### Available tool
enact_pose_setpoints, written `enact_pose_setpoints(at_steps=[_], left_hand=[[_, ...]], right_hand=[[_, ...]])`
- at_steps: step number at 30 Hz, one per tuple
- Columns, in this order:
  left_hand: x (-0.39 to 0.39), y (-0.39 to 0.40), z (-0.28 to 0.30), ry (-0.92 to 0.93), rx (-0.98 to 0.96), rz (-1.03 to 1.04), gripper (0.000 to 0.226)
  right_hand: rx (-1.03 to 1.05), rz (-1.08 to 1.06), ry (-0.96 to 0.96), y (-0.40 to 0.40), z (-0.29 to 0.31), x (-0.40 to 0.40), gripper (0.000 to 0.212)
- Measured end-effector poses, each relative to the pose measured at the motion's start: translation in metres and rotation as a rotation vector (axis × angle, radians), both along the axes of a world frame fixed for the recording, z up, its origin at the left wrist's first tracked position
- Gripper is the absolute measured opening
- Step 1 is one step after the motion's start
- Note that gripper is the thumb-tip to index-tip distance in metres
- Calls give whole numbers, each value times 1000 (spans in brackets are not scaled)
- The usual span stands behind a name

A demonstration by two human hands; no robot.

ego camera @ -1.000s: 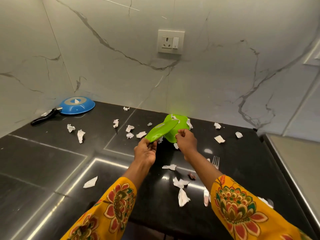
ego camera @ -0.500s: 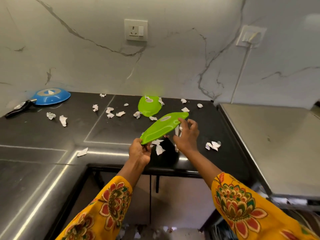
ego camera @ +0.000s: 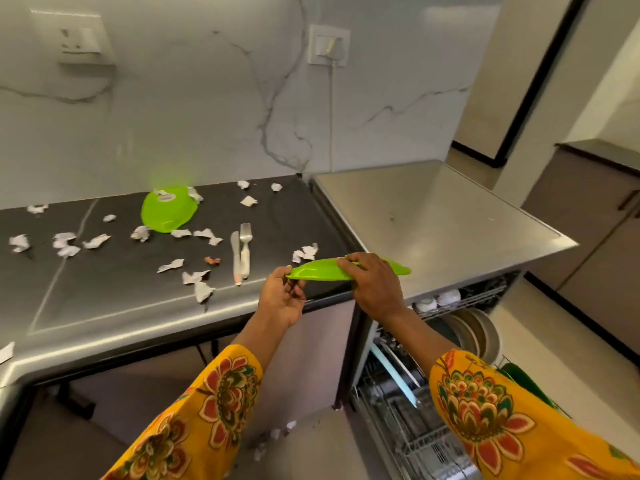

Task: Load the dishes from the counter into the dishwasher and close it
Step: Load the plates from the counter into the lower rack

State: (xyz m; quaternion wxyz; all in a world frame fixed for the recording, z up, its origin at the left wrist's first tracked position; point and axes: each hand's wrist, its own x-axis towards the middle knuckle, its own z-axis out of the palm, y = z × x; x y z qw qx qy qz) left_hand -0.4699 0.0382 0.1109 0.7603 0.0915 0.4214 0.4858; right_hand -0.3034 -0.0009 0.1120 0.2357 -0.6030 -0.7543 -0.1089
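I hold a green plate [ego camera: 322, 273] nearly flat in the air just past the counter's front right corner. My left hand [ego camera: 282, 299] pinches its left rim. My right hand [ego camera: 372, 285] grips it from above, fingers curled over the far edge. A second green plate [ego camera: 168, 214] lies on the black counter [ego camera: 104, 282] near the wall. A fork [ego camera: 245, 245] and a knife [ego camera: 236, 258] lie side by side on the counter. The dishwasher [ego camera: 433, 216] stands open at the right, its racks [ego camera: 408, 434] showing plates [ego camera: 478, 334] and cups.
Torn white paper scraps [ego camera: 197, 282] litter the counter and the floor below. A cable [ego camera: 331, 112] runs down the marble wall from a socket. Grey cabinets [ego camera: 588, 216] stand at the far right, across a strip of floor.
The view has swung right, bringing the dishwasher into sight. Both hands carried the green plate right and levelled it, and my right hand now grips its far edge.
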Motion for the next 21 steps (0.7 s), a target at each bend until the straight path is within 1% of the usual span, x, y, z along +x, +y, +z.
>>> enact_pose_setpoints(at_steps=[3,6,8,10,12,16,17,19,20,21], left_hand=[[41,-6,-1,-37,3,-59,25],[84,-11,-9,-38,16,-158,31],[113,-15,-16,-14,17,-241,37],[142,-23,-22,34,37,-323,43],[171,-33,-26,56,62,-383,45],[227,-49,-35,108,92,-444,38],[240,-53,-38,123,94,-444,32],[266,-59,-46,154,102,-441,11],[278,-62,-50,163,104,-438,7],[290,-66,-54,177,106,-437,10]], right_hand=[[30,-67,5,-16,-4,37,50],[47,-136,18,-34,-5,74,43],[44,-177,25,-47,-1,100,39],[37,-217,31,-59,1,126,42],[22,-235,63,-69,2,151,41],[-7,-236,178,-89,3,197,37],[-13,-257,208,-94,3,208,36],[-62,-296,249,-101,-3,231,33],[-96,-309,266,-104,-7,242,33],[-126,-321,281,-107,-12,253,32]])
